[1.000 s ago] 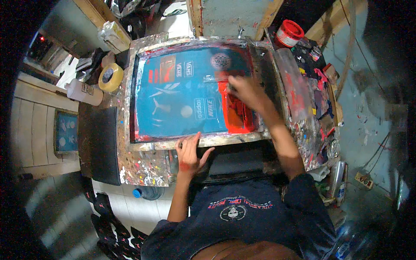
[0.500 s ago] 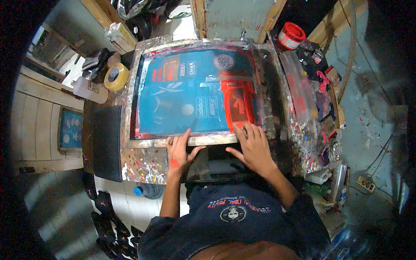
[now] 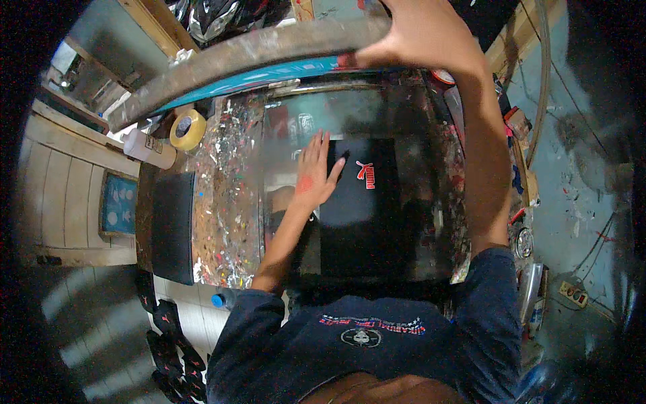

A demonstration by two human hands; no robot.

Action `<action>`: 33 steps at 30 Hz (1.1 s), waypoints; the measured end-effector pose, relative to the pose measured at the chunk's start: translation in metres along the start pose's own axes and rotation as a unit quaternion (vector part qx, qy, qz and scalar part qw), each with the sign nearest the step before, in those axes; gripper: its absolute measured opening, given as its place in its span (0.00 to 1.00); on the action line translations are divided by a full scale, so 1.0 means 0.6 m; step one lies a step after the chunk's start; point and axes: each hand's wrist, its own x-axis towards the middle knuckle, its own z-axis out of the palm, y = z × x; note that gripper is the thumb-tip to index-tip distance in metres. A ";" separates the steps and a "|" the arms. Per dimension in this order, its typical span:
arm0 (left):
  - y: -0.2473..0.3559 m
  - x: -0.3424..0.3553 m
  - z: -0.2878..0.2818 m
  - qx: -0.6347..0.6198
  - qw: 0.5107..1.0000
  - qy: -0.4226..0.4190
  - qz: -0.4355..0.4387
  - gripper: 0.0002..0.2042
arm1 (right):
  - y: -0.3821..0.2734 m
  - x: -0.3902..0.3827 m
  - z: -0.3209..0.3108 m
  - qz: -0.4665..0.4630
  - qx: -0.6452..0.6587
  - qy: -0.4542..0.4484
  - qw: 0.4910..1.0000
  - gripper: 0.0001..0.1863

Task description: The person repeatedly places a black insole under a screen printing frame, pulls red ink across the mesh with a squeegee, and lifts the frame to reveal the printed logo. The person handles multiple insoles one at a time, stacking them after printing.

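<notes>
My right hand (image 3: 431, 34) grips the near edge of a screen printing frame (image 3: 269, 42), raised and tilted up at the far side of the work board. A strip of its blue mesh (image 3: 249, 78) shows beneath the wooden edge. Below lies a flat black piece (image 3: 367, 229), apparently fabric, with a small red and white print (image 3: 365, 175) near its upper middle. My left hand (image 3: 314, 172) rests with fingers stretched out at the left edge of the black piece, its thumb over it. The fingertips of my right hand are hidden behind the frame.
A tape roll (image 3: 188, 130) and a white bottle (image 3: 149, 149) stand left of the paint-spattered board (image 3: 225, 195). A dark flat panel (image 3: 173, 225) lies at the left. Several black printed pieces (image 3: 165, 340) lie on the floor. A hose (image 3: 542, 87) hangs at right.
My right hand has lifted the frame's near edge up and away, uncovering the black piece with its red print. My left hand has left the frame and moved forward onto the board.
</notes>
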 end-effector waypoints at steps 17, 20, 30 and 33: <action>-0.213 -0.137 -0.256 0.087 0.964 0.104 -0.228 0.21 | 0.042 0.074 -0.013 -0.026 -0.012 0.031 0.999 0.58; -0.319 -0.224 -0.402 0.348 0.882 0.110 -0.299 0.37 | 0.052 0.080 -0.001 -0.019 0.006 0.031 0.999 0.57; 0.140 0.064 0.027 -0.097 0.994 -0.012 0.038 0.21 | 0.018 0.092 -0.031 -0.002 0.015 -0.023 1.000 0.51; 0.296 0.074 0.163 -0.120 0.967 -0.132 0.180 0.19 | 0.020 0.088 -0.035 0.002 -0.004 -0.040 0.999 0.56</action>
